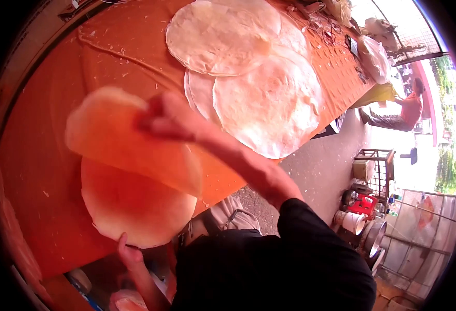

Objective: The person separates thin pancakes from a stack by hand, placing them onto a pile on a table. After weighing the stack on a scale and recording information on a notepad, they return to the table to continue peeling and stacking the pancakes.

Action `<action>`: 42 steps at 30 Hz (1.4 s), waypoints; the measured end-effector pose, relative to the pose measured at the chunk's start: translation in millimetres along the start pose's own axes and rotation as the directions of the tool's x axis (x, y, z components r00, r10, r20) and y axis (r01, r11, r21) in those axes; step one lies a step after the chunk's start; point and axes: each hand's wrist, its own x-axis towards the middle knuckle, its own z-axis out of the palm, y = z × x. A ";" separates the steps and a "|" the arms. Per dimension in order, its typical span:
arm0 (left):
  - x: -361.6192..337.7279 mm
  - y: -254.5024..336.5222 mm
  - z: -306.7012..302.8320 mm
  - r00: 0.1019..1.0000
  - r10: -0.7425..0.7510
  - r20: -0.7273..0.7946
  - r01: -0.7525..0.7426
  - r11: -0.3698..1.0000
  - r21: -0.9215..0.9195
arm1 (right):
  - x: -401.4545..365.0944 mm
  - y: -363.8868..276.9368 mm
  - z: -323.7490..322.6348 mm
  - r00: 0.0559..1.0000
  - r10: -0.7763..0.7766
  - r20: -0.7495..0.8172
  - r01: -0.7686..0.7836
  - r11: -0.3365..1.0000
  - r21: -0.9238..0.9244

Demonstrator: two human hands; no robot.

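Note:
My right hand point(168, 118) is closed on the edge of a thin, round, translucent flatbread sheet point(129, 142) and holds it raised over the orange table. The lifted sheet is blurred by motion. Below it lies another round flatbread sheet point(139, 205), partly covered by the raised one and reaching the near table edge. At that sheet's near rim is my left hand point(129, 254), a fingertip over the edge and the other fingers mostly hidden. Farther off, large overlapping flatbread sheets point(269, 98) lie spread on the table, with another pile point(222, 39) on top.
The orange table cover point(41, 192) has a raised crease and scattered flakes. Bags point(373, 57) and small clutter line the far right end. On the floor to the right are a metal rack point(375, 160), pots and buckets point(352, 222). A person point(407, 111) sits outside near the doorway.

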 end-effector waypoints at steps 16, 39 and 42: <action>-8.7 22.6 4.1 0.999 -0.016 0.031 0.013 0.997 0.080 | -181.4 160.2 -268.6 0.280 0.095 -0.955 -0.568 0.819 -0.085; -18.9 37.8 72.9 0.973 0.089 0.212 -0.113 0.988 0.106 | -80.0 -36.6 155.2 0.777 0.322 0.541 -0.462 0.875 0.144; -20.6 41.9 73.5 0.976 0.057 0.210 -0.087 0.986 0.140 | -76.5 -27.1 162.0 0.717 0.367 0.593 -0.515 0.852 0.094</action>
